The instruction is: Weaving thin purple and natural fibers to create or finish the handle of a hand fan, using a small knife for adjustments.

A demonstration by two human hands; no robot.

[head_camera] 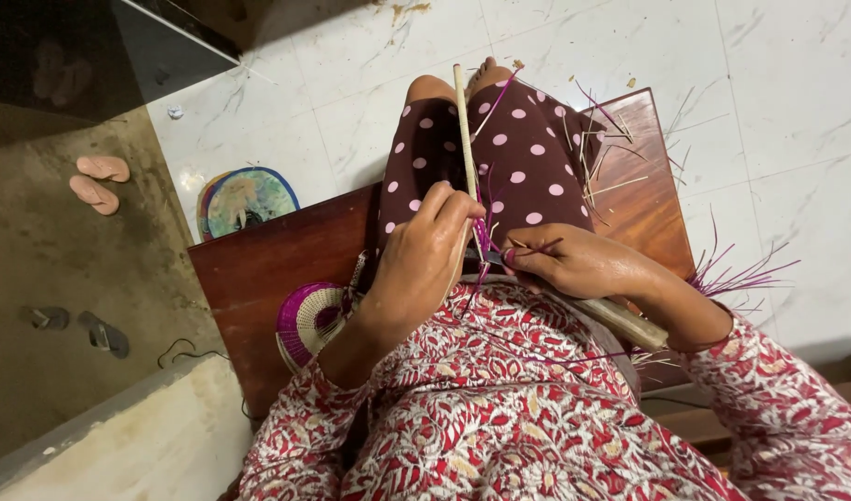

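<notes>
Wooden stick (464, 125): one, two hands (425, 255) (574, 263) gripping.

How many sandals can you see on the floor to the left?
4: a pink pair on the upper left floor, a dark pair lower down. Others may be hidden outside the view.

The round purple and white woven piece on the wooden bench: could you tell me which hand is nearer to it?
The left. The left hand grips the pale stick just above and right of the woven piece; the right hand is farther right, pinching purple strands.
</notes>
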